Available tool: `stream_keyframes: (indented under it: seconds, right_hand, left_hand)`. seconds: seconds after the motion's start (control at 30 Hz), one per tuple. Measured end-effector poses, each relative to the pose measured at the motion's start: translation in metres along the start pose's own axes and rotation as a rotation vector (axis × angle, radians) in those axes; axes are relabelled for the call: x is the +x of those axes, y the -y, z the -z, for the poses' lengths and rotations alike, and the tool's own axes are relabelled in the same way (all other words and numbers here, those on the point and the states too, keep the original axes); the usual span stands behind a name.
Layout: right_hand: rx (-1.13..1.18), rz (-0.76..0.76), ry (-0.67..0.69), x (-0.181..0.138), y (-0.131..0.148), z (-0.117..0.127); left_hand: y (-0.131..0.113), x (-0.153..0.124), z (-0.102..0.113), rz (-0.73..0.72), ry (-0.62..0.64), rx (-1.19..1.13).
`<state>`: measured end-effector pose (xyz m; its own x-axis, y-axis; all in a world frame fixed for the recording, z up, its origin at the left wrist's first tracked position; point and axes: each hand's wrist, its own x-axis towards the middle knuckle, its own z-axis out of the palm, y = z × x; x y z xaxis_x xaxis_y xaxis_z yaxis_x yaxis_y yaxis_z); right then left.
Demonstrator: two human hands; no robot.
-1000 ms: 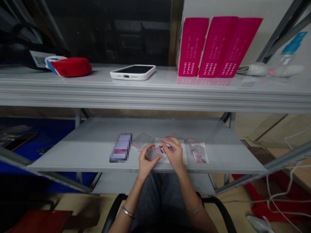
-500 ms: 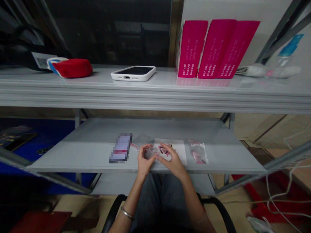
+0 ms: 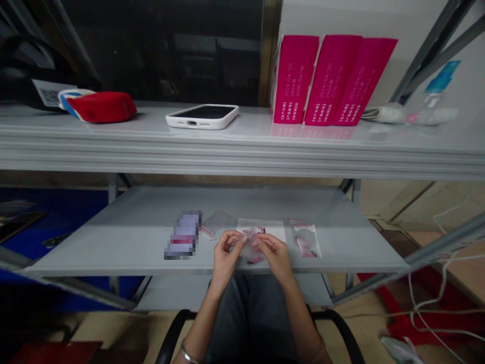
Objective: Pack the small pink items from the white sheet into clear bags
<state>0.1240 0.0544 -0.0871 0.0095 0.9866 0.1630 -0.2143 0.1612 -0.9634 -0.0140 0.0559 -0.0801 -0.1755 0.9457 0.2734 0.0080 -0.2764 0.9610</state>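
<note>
My left hand (image 3: 227, 253) pinches the upper edge of a small clear zip bag (image 3: 248, 251) with red lines along its top. On the bag's other side, my right hand (image 3: 275, 253) has its thumb and fingertips closed on the same edge. Small pink and dark pieces (image 3: 256, 259) show low between the hands; whether they lie inside the bag or behind it I cannot tell. A white sheet of paper (image 3: 278, 230) lies behind my hands, partly covered, with a few more such pieces near my fingertips.
To the right lies a filled clear bag (image 3: 305, 240); to the left are a flat clear bag (image 3: 219, 221) and a blurred-out phone (image 3: 184, 235). The upper shelf (image 3: 242, 151) carries a white-cased phone (image 3: 202, 117), pink boxes (image 3: 295, 81), a red case (image 3: 106, 107) and a spray bottle (image 3: 435, 96).
Both hands have drawn the bag upright and now pinch its top edge together. My right fingers have left the pieces on the paper. The view has shifted slightly.
</note>
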Motion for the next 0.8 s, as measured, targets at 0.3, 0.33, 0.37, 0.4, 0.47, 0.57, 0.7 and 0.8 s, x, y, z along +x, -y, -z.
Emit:
stream_keyframes:
  seconds: [0.3,0.33,0.37,0.4,0.47,0.57,0.7,0.8]
  right_hand:
    - [0.008,-0.035,0.010,-0.001,0.008,0.004]
    - [-0.004,-0.007,0.008,-0.001,0.010,0.005]
    - [-0.015,0.018,0.003,-0.002,0.012,0.005]
    - [-0.024,0.036,-0.008,-0.002,0.012,0.005]
    - [-0.029,0.053,-0.048,-0.002,0.013,0.007]
    - [-0.005,0.049,-0.128,-0.002,0.012,0.009]
    - [0.006,0.042,-0.168,-0.001,0.014,0.009]
    - [0.008,0.047,-0.111,-0.002,0.016,0.008]
  left_hand:
    - [-0.011,-0.008,-0.001,-0.004,0.040,0.039]
    - [-0.013,-0.008,-0.002,-0.012,0.055,0.063]
    - [-0.014,-0.008,-0.002,-0.018,0.068,0.089]
    - [-0.015,-0.008,-0.002,-0.021,0.075,0.112]
    - [-0.016,-0.007,-0.003,-0.026,0.075,0.141]
    - [-0.014,-0.006,-0.002,-0.032,0.063,0.162]
    - [-0.014,-0.005,0.000,-0.019,0.056,0.178]
    - [-0.017,-0.005,0.001,-0.048,0.051,0.161]
